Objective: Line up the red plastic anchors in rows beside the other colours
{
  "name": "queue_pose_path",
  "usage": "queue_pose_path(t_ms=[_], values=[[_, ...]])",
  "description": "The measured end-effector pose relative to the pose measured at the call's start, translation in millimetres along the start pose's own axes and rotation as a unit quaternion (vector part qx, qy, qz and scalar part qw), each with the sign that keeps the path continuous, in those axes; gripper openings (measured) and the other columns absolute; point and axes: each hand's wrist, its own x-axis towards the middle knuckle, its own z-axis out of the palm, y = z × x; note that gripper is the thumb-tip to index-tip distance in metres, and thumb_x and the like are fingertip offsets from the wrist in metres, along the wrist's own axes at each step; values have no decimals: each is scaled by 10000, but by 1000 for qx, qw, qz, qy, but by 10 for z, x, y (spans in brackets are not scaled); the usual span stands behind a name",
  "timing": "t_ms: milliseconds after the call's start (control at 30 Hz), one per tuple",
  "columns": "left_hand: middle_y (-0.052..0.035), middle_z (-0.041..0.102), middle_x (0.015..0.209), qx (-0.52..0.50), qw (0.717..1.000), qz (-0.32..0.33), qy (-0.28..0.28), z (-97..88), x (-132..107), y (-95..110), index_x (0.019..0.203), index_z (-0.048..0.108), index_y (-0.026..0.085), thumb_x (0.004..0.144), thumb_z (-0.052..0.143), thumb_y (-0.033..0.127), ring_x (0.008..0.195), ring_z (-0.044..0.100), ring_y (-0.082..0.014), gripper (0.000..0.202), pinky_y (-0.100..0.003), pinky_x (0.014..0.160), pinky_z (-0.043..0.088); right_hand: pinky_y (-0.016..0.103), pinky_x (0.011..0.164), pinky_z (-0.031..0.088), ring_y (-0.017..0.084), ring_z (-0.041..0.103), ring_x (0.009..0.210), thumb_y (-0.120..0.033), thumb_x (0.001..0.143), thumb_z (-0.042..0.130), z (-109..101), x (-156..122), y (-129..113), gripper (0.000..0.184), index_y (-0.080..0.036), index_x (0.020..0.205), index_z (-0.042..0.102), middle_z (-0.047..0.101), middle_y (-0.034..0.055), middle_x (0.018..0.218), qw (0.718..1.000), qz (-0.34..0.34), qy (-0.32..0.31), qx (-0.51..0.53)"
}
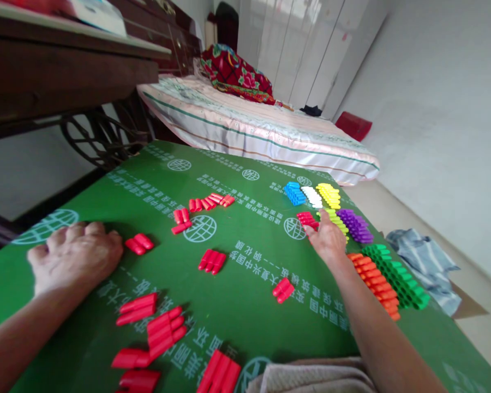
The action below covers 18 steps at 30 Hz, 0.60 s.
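My left hand (76, 254) rests knuckles up on the green board (245, 240), its fingers curled under and nothing showing in them. Close beside it lies a small group of red plastic tubes (139, 243), shaped like pen caps. On the right, my right hand (329, 237) has its thumb and index finger on either side of a short row of red tubes (307, 220), gripping it at the edges. Partly behind this hand is a lime-green row (339, 222). White tubes (312, 197), blue tubes (294, 194) and yellow tubes (328, 195) lie just beyond.
Purple tubes (355, 226), orange tubes (375, 284) and green tubes (395, 277) line the board's right side. Several red groups, such as one near the front (219, 372), are scattered about. A bed (253, 125) stands behind, a dark wooden table (65, 60) at left.
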Motion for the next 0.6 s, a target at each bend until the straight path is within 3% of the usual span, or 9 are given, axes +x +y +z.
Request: queue_pose_path(t_ms=[200, 600], values=[[-194, 405, 1323, 19, 1000, -14, -7, -5, 18, 30, 1181, 484, 113, 835, 64, 461, 1251, 328, -352, 646, -535, 1031, 327, 346, 814, 472, 265, 660, 989, -476, 890, 509, 110, 75, 52, 730, -150, 1482, 234, 689, 139, 1084, 1000, 12, -7, -3], [-167, 415, 1310, 27, 999, -26, 4, 73, 45, 6, 1166, 483, 148, 822, 22, 470, 1250, 321, -330, 659, -513, 1037, 318, 363, 812, 477, 287, 660, 994, -487, 906, 470, 112, 88, 31, 739, -145, 1497, 188, 688, 152, 1090, 1000, 3, -12, -3]])
